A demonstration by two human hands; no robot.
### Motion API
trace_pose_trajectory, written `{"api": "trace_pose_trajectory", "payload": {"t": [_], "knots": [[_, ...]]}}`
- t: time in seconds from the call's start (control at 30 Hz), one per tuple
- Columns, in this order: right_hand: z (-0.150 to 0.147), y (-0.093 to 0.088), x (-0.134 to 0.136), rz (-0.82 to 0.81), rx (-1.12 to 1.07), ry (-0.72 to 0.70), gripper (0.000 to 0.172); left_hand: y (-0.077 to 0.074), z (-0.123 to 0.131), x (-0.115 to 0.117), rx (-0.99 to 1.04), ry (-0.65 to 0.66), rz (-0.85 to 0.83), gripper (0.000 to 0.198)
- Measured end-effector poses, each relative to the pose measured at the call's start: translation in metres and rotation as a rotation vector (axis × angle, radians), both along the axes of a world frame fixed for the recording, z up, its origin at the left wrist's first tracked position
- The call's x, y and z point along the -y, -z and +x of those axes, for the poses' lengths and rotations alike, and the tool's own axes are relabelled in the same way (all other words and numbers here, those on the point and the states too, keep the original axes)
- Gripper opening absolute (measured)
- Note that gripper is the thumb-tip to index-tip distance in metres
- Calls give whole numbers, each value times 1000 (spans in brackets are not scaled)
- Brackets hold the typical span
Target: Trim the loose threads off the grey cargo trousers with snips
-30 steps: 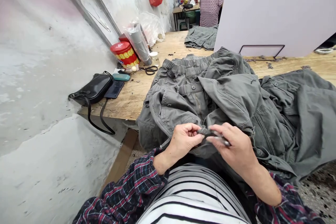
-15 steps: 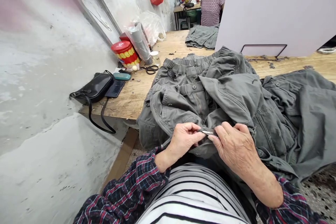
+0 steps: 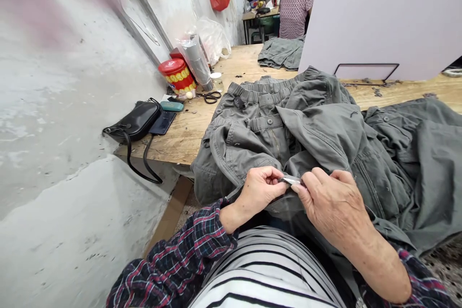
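Observation:
Grey trousers (image 3: 314, 125) lie heaped over the table edge and hang down in front of me, with a button and zip fly facing up. My left hand (image 3: 257, 188) is closed in a pinch on a bit of the grey cloth at the near edge. Close against it, my right hand (image 3: 330, 202) is closed around small thread snips (image 3: 290, 180). Their silver blade shows between the two hands, its tip at my left fingers; the handle is hidden in my palm.
Left on the wooden table (image 3: 171, 149) are a black handbag (image 3: 135, 120), a teal case (image 3: 172, 106), black-handled scissors (image 3: 212, 97), a lidded jar (image 3: 216, 82) and a red tin (image 3: 176, 76). A white panel (image 3: 378, 14) stands behind the trousers. A person (image 3: 296, 9) sits beyond.
My right hand has shifted slightly right and turned, and more of the snips' blade shows. My left hand still pinches the cloth. The whole view has moved a little.

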State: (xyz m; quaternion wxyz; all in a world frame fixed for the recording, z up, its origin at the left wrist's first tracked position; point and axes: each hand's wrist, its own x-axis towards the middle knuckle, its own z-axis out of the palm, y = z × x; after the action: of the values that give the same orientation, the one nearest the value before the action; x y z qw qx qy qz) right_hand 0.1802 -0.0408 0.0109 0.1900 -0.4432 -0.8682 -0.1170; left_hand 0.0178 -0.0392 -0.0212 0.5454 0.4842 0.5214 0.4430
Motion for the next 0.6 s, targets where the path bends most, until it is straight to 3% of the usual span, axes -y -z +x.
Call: {"api": "trace_pose_trajectory", "payload": {"t": [0.1, 0.2, 0.37, 0.47, 0.6], "knots": [[1, -3, -2, 7, 24, -3, 31, -2, -2, -5, -8, 16, 5, 16], [-1, -6, 1, 22, -102, 20, 29, -12, -6, -20, 11, 58, -27, 19], [-21, -4, 15, -98, -108, -364, 21, -30, -7, -53, -16, 274, -77, 18], [-26, 3, 13, -144, -18, -359, 21, -30, -4, -64, -39, 345, -96, 18], [-6, 14, 6, -101, -9, -364, 23, -22, -9, -71, -17, 332, -95, 18]]}}
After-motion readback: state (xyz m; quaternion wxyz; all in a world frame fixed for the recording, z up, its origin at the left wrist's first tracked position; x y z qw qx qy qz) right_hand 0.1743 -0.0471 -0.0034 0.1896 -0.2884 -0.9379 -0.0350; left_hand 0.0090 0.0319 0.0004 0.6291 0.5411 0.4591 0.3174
